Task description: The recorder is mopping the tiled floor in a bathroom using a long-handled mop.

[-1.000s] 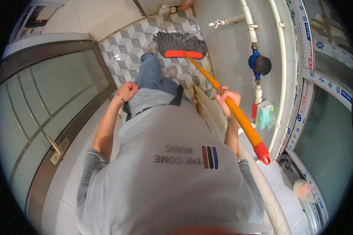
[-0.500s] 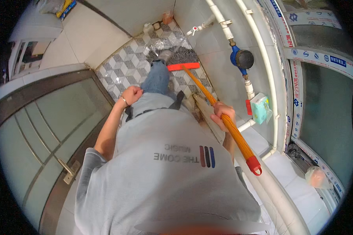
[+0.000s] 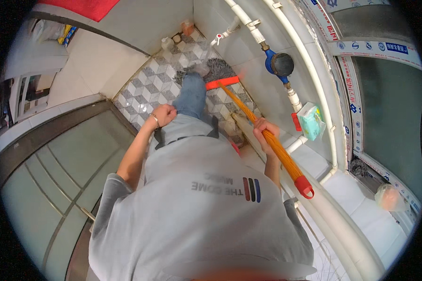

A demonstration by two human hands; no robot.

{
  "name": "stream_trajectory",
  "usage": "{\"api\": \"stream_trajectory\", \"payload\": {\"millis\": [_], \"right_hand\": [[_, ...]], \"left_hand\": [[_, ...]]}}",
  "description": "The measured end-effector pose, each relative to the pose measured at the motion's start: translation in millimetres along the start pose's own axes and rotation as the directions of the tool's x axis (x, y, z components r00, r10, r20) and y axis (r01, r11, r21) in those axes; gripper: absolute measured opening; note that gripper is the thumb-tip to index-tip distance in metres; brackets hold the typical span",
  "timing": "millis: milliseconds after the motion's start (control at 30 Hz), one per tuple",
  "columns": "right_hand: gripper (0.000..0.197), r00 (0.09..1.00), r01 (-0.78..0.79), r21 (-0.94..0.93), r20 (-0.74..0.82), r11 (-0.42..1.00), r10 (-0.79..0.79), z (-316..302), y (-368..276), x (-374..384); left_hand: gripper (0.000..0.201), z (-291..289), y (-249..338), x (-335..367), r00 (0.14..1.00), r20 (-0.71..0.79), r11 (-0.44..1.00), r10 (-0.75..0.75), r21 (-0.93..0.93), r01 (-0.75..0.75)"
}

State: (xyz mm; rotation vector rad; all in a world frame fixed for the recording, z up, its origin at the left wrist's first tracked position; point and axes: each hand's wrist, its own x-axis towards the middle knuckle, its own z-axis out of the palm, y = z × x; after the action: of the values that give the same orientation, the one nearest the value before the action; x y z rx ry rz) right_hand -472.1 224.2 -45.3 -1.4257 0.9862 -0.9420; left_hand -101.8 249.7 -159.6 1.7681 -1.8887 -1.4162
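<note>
My right hand (image 3: 266,133) is wrapped round the orange handle of a mop (image 3: 281,152), near its red hanging-loop end. The handle slants forward and left to a red bar (image 3: 222,83), with shaggy grey mop strands (image 3: 221,68) spread on the floor beyond it. My left hand (image 3: 164,114) is closed in a loose fist beside my thigh, touching or very near the blue trouser leg (image 3: 191,96); I see nothing in it. My foot is beside or over the strands, too blurred to tell which.
Grey-and-white patterned tiles (image 3: 147,84) cover the floor. A framed glass door (image 3: 56,187) stands at left. White pipes (image 3: 314,61), a blue water meter (image 3: 279,64) and a green-white tissue pack (image 3: 310,121) line the right wall. Small containers (image 3: 168,43) sit in the far corner.
The view has shifted slightly, bringing a red cloth in at upper left. My right hand still holds the mop, its red bar almost in place. My left hand stays closed by my thigh.
</note>
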Motion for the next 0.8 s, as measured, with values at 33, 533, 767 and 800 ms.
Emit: {"api": "stream_trajectory", "payload": {"millis": [33, 533, 767, 800], "right_hand": [[0.024, 1.000, 0.009, 0.000, -0.010, 1.000, -0.009, 1, -1, -1], [0.025, 0.997, -0.077, 0.130, 0.001, 0.988, 0.078, 2, -7, -1], [0.024, 0.991, 0.126, 0.149, 0.017, 0.981, -0.130, 3, -9, 26], [0.024, 0.991, 0.133, 0.142, 0.010, 0.981, -0.135, -1, -6, 24]], "left_hand": [[0.027, 2, -3, -3, 1.000, 0.000, 1.000, -0.002, 0.002, 0.002], [0.025, 27, -62, -12, 0.973, -0.031, 0.953, -0.229, -0.210, 0.218], [0.026, 10, -41, 33, 0.988, 0.074, 0.958, -0.136, -0.245, 0.151], [0.025, 6, -33, 44, 0.989, 0.090, 0.976, -0.118, -0.176, 0.132]]}}
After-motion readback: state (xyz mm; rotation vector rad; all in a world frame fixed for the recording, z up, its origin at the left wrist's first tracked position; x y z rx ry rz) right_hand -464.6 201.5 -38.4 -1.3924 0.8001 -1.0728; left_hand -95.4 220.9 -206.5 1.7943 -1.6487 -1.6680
